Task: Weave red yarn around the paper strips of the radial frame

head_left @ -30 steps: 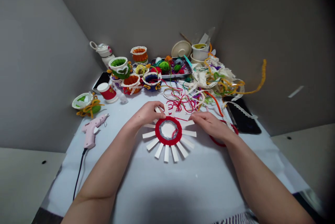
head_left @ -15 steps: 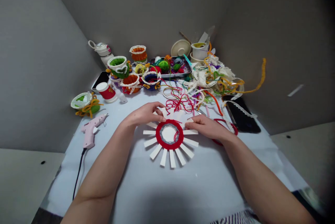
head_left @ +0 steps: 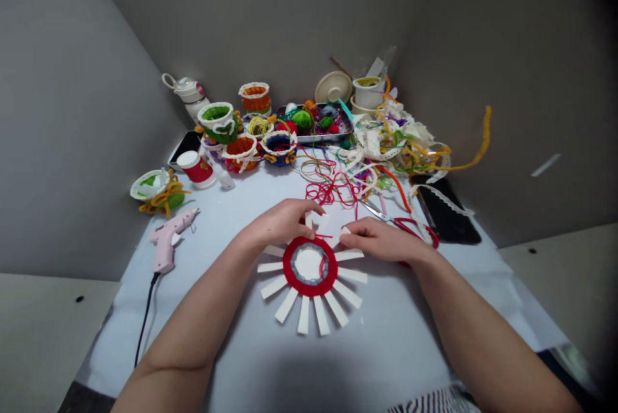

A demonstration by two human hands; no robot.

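Note:
A paper cup cut into splayed white strips [head_left: 295, 281] lies before me like a sun, with red yarn woven in a ring around its round base. My left hand [head_left: 287, 223] pinches it at the upper edge, thumb on the red ring near a strip. On the upper right, my right hand [head_left: 379, 239] grips a white strip between thumb and fingers. A short end of red yarn sticks out between the two hands. Beyond them lies a tangle of loose red yarn [head_left: 331, 191], and its strand runs down toward the cup.
Red-handled scissors [head_left: 408, 225] lie partly behind my right forearm. At left rests a pink glue gun [head_left: 167, 242] with a black cord. Several yarn-wrapped cups [head_left: 219, 122], a tray of yarn balls [head_left: 318, 137], lace trims [head_left: 376, 143] and a black phone-like slab [head_left: 449, 217] stand or lie farther back.
The cut cup has come slightly nearer to me and turned a little. Both hands remain on it; my left hand has shifted right and down, uncovering more of the scissors behind.

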